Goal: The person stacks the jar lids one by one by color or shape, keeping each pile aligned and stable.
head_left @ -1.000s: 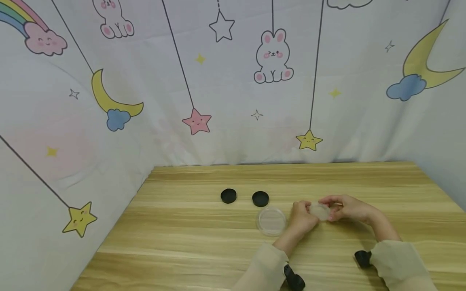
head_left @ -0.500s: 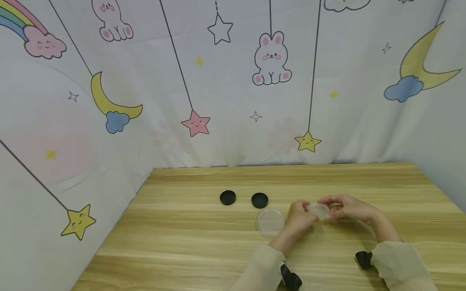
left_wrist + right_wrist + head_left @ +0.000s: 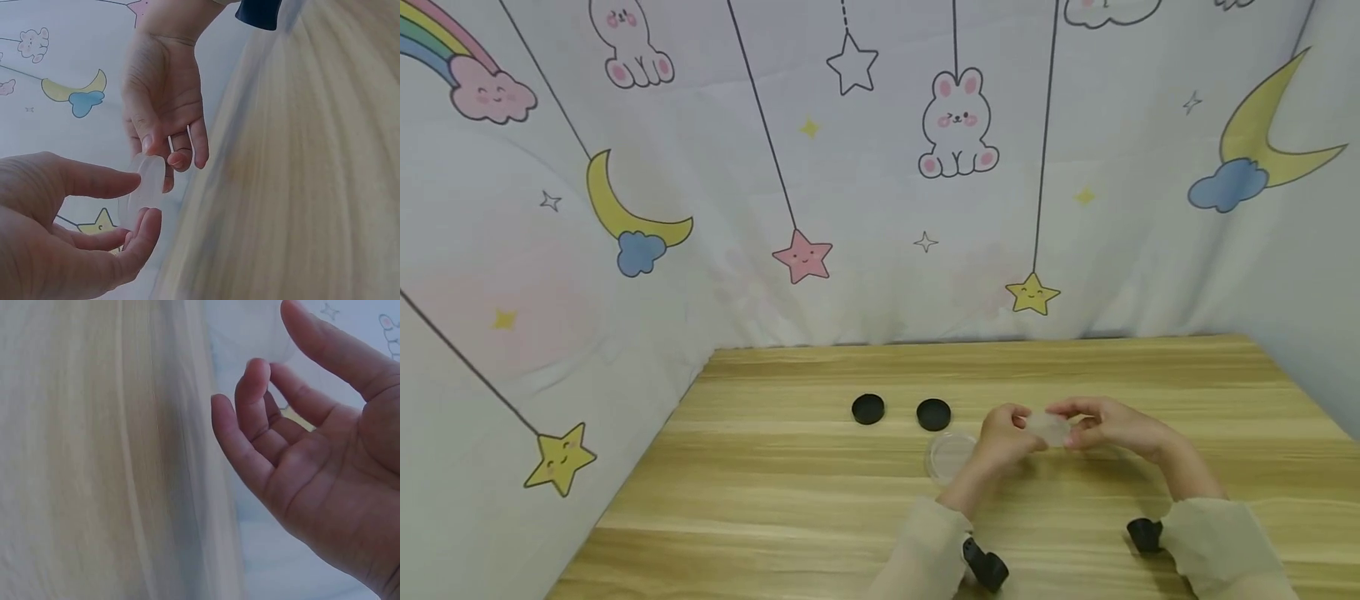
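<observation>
Between my two hands is a translucent whitish round piece (image 3: 1048, 429), shallow like a small lid or dish. My left hand (image 3: 1003, 437) pinches its left edge between thumb and fingers. The opposite edge is pinched by my right hand (image 3: 1108, 427), thumb on the near face and a finger behind it. In the left wrist view the piece (image 3: 147, 184) stands on edge, its rim partly covered by fingertips. The right wrist view shows the other fingers of the right hand (image 3: 300, 444) loosely bent, away from the piece.
A larger clear round dish (image 3: 943, 458) lies on the wooden table (image 3: 760, 500), partly behind my left wrist. Two black round caps (image 3: 868, 409) sit farther back on the left. A printed white curtain (image 3: 865, 183) hangs behind the table.
Both hands have shifted a little to the left with the translucent piece between them. My left hand and wrist now overlap the clear dish's right side.
</observation>
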The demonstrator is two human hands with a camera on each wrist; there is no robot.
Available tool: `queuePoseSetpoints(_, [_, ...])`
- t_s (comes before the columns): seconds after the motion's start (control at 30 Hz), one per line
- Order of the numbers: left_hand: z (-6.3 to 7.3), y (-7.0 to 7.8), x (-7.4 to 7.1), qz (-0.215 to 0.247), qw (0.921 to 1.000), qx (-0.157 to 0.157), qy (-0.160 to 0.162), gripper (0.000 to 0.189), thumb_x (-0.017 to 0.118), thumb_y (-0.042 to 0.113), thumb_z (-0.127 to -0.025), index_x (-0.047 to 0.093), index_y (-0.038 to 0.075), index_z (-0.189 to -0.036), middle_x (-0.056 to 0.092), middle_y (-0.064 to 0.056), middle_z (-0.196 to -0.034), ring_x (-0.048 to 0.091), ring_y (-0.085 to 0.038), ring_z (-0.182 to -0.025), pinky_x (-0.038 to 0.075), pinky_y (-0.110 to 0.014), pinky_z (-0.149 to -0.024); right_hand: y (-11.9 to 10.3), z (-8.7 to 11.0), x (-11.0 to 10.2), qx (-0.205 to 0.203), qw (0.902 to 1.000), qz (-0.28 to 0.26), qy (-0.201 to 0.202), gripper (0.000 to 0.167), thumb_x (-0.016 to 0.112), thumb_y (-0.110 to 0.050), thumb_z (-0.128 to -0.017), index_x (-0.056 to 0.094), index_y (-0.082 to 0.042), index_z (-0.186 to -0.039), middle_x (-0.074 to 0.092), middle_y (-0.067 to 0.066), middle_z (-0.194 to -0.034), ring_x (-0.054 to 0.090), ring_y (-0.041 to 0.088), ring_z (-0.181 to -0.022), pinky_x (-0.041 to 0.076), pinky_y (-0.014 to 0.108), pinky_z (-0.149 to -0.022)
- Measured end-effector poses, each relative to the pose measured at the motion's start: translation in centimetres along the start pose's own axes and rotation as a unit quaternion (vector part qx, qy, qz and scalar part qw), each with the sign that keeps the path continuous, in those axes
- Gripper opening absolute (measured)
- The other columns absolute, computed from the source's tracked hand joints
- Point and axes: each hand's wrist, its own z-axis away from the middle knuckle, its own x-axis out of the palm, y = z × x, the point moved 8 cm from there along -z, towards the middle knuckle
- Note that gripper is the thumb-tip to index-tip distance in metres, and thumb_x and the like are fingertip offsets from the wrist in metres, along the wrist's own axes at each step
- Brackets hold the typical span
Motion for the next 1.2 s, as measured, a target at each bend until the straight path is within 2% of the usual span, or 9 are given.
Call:
queuePoseSetpoints(0.17, [0.0, 0.3, -0.6, -0.037, 0.999, 0.015, -0.021, 0.044, 0.077, -0.001, -0.071, 0.065, 0.0, -0.113, 0.06, -0.007, -0.101, 0.054, -0.016, -0.087, 0.051, -0.029, -0.076, -0.2, -0.4, 0.4, -0.001, 1.0, -0.001, 0.008, 0.063, 0.067, -0.014, -0.089, 0.04, 0.013, -0.139, 0.054, 0.022, -0.12, 0.059, 0.008, -0.09, 0.052, 0.026, -0.075])
queuePoseSetpoints(0.23, [0.0, 0.2, -0.9, -0.027, 0.9992, 0.01, -0.027, 0.044, 0.077, -0.001, -0.071, 0.064, 0.001, -0.113, 0.058, -0.007, -0.099, 0.053, -0.016, -0.086, 0.05, -0.028, -0.074, -0.2, -0.6, 0.4, -0.003, 0.9999, 0.0, 0.011, 0.063, 0.068, -0.013, -0.089, 0.041, 0.014, -0.139, 0.055, 0.023, -0.119, 0.06, 0.008, -0.089, 0.052, 0.027, -0.074])
queuePoseSetpoints(0.43, [0.3, -0.6, -1.6, 0.025, 0.9989, -0.012, -0.039, 0.043, 0.075, -0.005, -0.071, 0.063, -0.001, -0.113, 0.05, -0.003, -0.089, 0.049, -0.014, -0.079, 0.047, -0.022, -0.067, -0.7, -1.0, 1.3, 0.002, 0.9999, -0.002, 0.011, 0.063, 0.069, -0.014, -0.089, 0.041, 0.013, -0.138, 0.049, 0.028, -0.127, 0.062, 0.008, -0.091, 0.051, 0.024, -0.076])
queuePoseSetpoints(0.63, [0.6, -0.3, -2.4, 0.034, 0.9974, 0.008, -0.064, 0.045, 0.073, -0.006, -0.074, 0.061, -0.003, -0.118, 0.047, -0.003, -0.091, 0.048, -0.012, -0.075, 0.054, -0.026, -0.069, -1.7, -1.2, 1.9, -0.003, 0.9998, 0.002, 0.02, 0.064, 0.069, -0.016, -0.089, 0.041, 0.013, -0.138, 0.049, 0.028, -0.127, 0.063, 0.009, -0.092, 0.05, 0.023, -0.079])
queuePoseSetpoints(0.77, [0.7, 0.0, -3.2, 0.027, 0.9966, 0.018, -0.076, 0.047, 0.072, -0.004, -0.075, 0.059, -0.003, -0.12, 0.048, -0.004, -0.095, 0.049, -0.011, -0.073, 0.055, -0.028, -0.072, -2.5, -1.5, 2.2, -0.013, 0.9996, 0.008, 0.024, 0.064, 0.07, -0.016, -0.088, 0.042, 0.012, -0.138, 0.049, 0.03, -0.128, 0.063, 0.008, -0.093, 0.05, 0.022, -0.08])
queuePoseSetpoints(1.0, [0.8, -0.2, -4.1, 0.018, 0.9965, 0.019, -0.08, 0.049, 0.07, -0.005, -0.074, 0.059, -0.003, -0.122, 0.05, -0.006, -0.099, 0.052, -0.013, -0.078, 0.056, -0.031, -0.074, -2.8, -2.1, 3.2, -0.005, 0.9994, -0.005, 0.033, 0.066, 0.071, -0.015, -0.088, 0.04, 0.012, -0.14, 0.046, 0.031, -0.132, 0.064, 0.01, -0.094, 0.049, 0.023, -0.083])
queuePoseSetpoints(1.2, [0.8, -0.6, -4.8, -0.007, 0.9971, 0.02, -0.073, 0.051, 0.072, -0.002, -0.073, 0.06, 0.0, -0.123, 0.054, -0.007, -0.104, 0.054, -0.015, -0.082, 0.051, -0.025, -0.07, -2.9, -2.5, 3.8, 0.003, 0.999, -0.001, 0.045, 0.066, 0.072, -0.018, -0.088, 0.042, 0.01, -0.14, 0.046, 0.029, -0.132, 0.064, 0.012, -0.094, 0.047, 0.026, -0.085])
